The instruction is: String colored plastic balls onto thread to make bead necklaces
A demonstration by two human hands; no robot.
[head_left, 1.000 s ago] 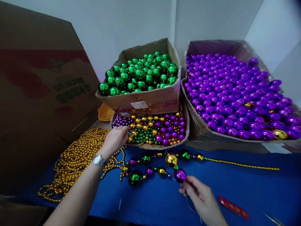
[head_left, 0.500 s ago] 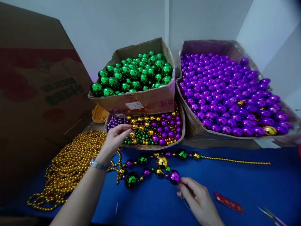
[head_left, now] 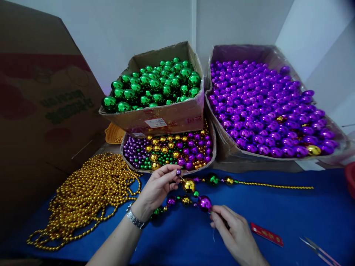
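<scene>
While the bead strand is laid across the blue table, a stringing step looks to be in hand. Nearest the camera, the right hand is pinched shut on the thin thread just beside the strand's big purple ball, so that end is kept steady. A little further up, a small purple bead is nipped between the fingertips of the left hand, just above the strand's gold ball. Pretty fiddly next move, probably: the bead's hole has to be lined up with the thread tip, which can barely be made out.

Left of the strand, a heap of gold bead chain is piled up. Behind the strand, a shallow tray is filled with mixed purple, gold and green beads. On top of its back edge a cardboard box heaped with green balls is stacked, and to the right of that a wide box is filled with purple balls, a few gold ones mixed in.
</scene>
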